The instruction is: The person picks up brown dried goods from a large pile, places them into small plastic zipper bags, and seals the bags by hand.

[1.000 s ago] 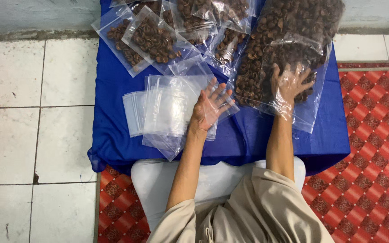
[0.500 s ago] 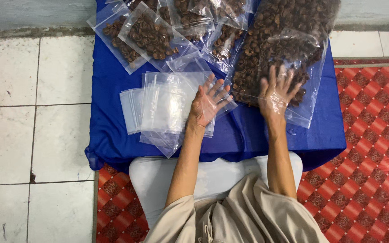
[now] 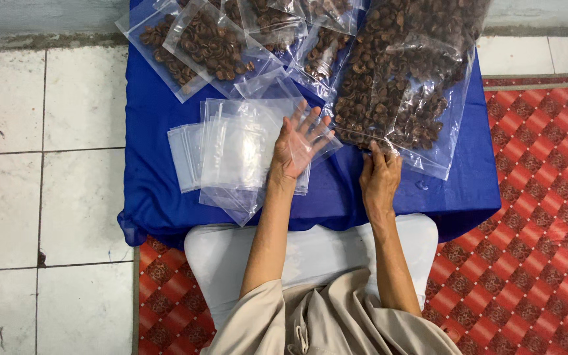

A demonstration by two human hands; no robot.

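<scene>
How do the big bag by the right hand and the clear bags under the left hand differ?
The large bag bulges with brown pieces; the stacked small bags are empty and flat. It is one big bag; they are many small ones. The right hand pinches its edge; the left hand spreads open over the stack. Both are clear plastic.

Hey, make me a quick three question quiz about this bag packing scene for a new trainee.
1. True or false: the left hand lies flat with fingers closed on the empty clear bags.
2. What does the right hand touch?
3. The blue cloth bears: A) filled small bags only, B) filled and empty bags.

Key:
1. False; it is palm up, fingers spread.
2. The edge of the large bag of brown pieces.
3. B.
</scene>
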